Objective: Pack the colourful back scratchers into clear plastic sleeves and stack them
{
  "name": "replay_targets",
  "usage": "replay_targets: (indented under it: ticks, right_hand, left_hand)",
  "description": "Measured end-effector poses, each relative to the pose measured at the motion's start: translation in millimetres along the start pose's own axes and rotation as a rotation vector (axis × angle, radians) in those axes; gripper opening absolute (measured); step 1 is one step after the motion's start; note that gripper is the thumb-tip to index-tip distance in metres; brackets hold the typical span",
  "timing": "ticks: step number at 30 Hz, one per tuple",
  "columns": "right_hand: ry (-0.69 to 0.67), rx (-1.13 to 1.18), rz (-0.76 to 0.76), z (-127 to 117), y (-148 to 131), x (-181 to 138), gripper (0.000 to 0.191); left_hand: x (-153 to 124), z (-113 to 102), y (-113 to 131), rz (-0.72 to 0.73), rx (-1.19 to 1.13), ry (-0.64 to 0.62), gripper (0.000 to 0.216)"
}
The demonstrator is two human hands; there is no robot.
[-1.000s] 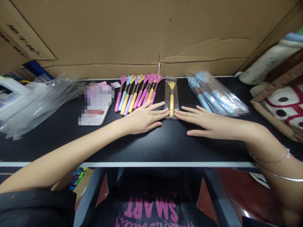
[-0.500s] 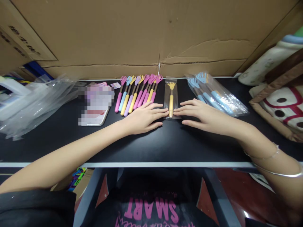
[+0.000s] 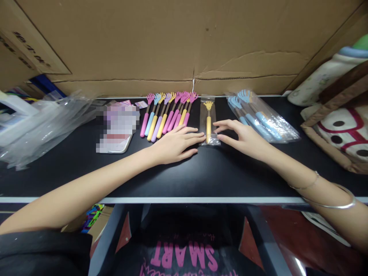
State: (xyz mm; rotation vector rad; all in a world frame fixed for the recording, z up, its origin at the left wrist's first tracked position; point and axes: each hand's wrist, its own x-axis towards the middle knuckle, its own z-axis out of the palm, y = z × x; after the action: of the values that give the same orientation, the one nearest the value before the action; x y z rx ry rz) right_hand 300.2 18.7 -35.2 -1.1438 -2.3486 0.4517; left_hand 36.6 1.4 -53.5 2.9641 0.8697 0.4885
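A yellow hand-shaped back scratcher in a clear bag [image 3: 208, 119] lies on the black table [image 3: 184, 172]. My left hand [image 3: 176, 143] rests flat, fingers stretched out, its fingertips touching the bag's lower left edge. My right hand [image 3: 244, 137] hovers at the bag's right side with fingers spread and slightly curled, fingertips at the bag's edge. Neither hand holds anything.
A row of several pink, blue, yellow and purple scratchers [image 3: 166, 115] lies left of the bag. A pile of bagged blue scratchers [image 3: 258, 115] lies at the right. A phone [image 3: 116, 130] and loose clear bags [image 3: 43, 122] are at the left. A cardboard wall [image 3: 184, 46] stands behind, a printed bag [image 3: 339, 122] far right.
My right hand has lifted from flat on the table and moved up and left along the bag's right edge, fingers curling. The left hand has stayed put.
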Motion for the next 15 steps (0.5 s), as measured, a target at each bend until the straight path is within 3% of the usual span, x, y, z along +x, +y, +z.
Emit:
replay_targets:
  ticks: [5, 15]
  right_hand:
    - [-0.025, 0.259, 0.076, 5.4, -2.0, 1.0, 0.037]
    - [0.038, 0.424, 0.079, 15.5, -4.9, 6.0, 0.029]
  left_hand:
    - [-0.4, 1.2, 0.1, -0.009, -0.011, -0.004, 0.046]
    - [0.0, 2.2, 1.7, 0.018, -0.026, 0.015, 0.044]
